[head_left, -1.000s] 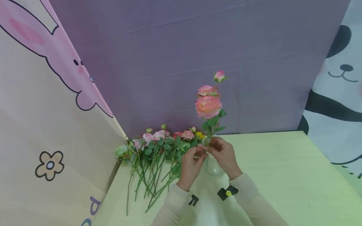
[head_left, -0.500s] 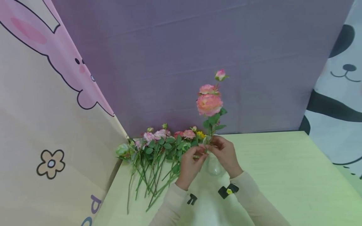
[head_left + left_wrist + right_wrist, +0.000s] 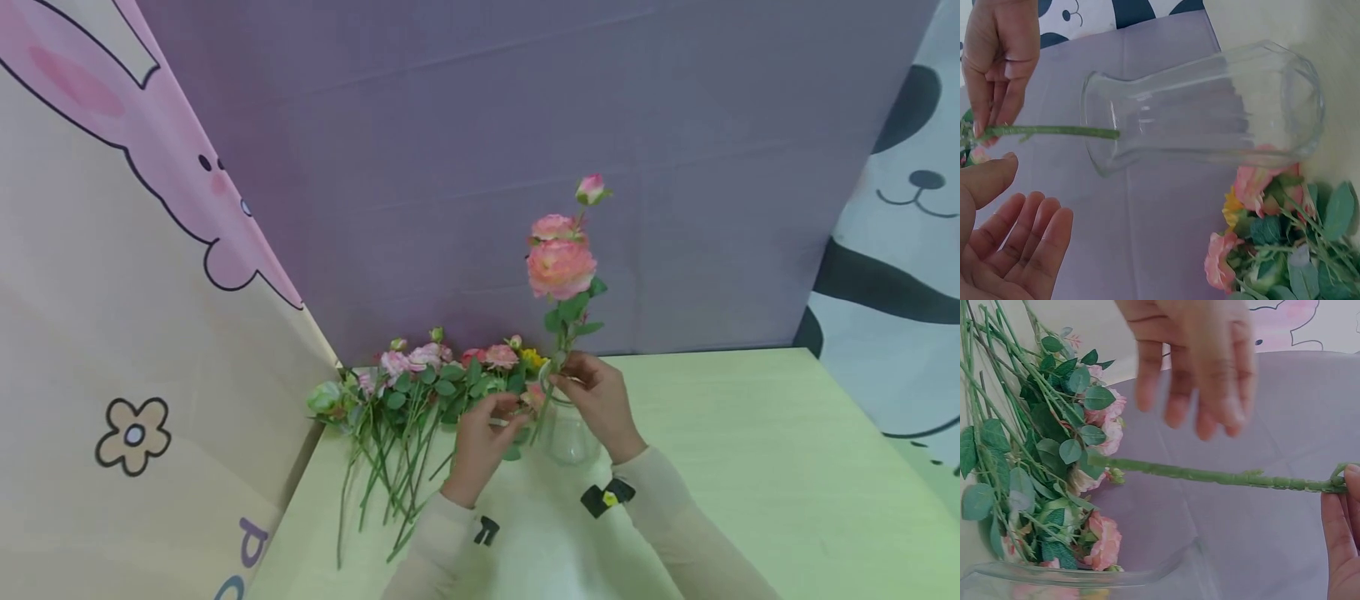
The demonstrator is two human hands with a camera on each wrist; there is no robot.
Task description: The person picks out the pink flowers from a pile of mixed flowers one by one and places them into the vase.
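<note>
My right hand (image 3: 597, 404) pinches the green stem (image 3: 1210, 475) of a pink artificial rose spray (image 3: 561, 268), held upright with two blooms and a bud on top. Its cut lower end hangs free and overlaps the mouth of a clear glass vase (image 3: 1197, 112) in the left wrist view. From the head, the stem passes just left of the vase's rim. My left hand (image 3: 478, 446) is apart from the stem, thumb and fingers spread with nothing between them. In the left wrist view that left hand (image 3: 1013, 244) shows loosely extended fingers.
Left of the vase lies a pile of artificial flowers (image 3: 427, 358), pink, yellow and pale green, their long stems toward the front of the pale table (image 3: 750, 467). A purple backdrop (image 3: 420, 167) rises behind, and printed panels flank both sides.
My left hand has let go of the stem and moved left and slightly down. My right hand has lifted the rose spray a little, up and to the right.
</note>
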